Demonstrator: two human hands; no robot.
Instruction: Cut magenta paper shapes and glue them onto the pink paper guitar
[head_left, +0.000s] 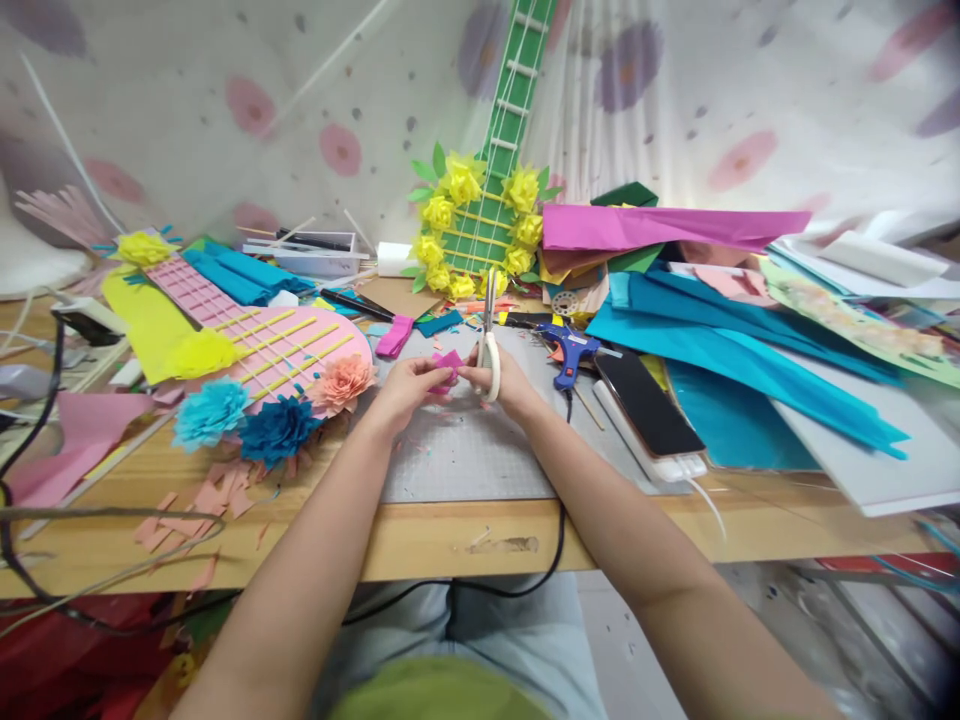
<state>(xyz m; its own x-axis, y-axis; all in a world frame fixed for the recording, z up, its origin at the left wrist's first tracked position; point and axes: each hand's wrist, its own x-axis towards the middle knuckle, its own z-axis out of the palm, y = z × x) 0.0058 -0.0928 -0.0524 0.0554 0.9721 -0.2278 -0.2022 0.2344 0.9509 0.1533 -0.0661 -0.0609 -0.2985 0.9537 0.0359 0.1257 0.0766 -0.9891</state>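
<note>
My left hand [409,385] pinches a small folded piece of magenta paper [448,364] above the grey cutting mat [465,450]. My right hand [504,378] grips white-handled scissors [489,335], whose blades point up and away from me. The scissor handles sit just right of the paper piece, nearly touching it. Both hands meet over the middle of the mat.
A pink paper guitar [262,345] with blue, peach and yellow paper flowers lies left. A green paper guitar [491,200] with yellow flowers stands behind. A blue glue gun [571,350], a phone [649,405] and stacked teal and magenta sheets [720,340] lie right. Cables run along the wooden table edge [420,545].
</note>
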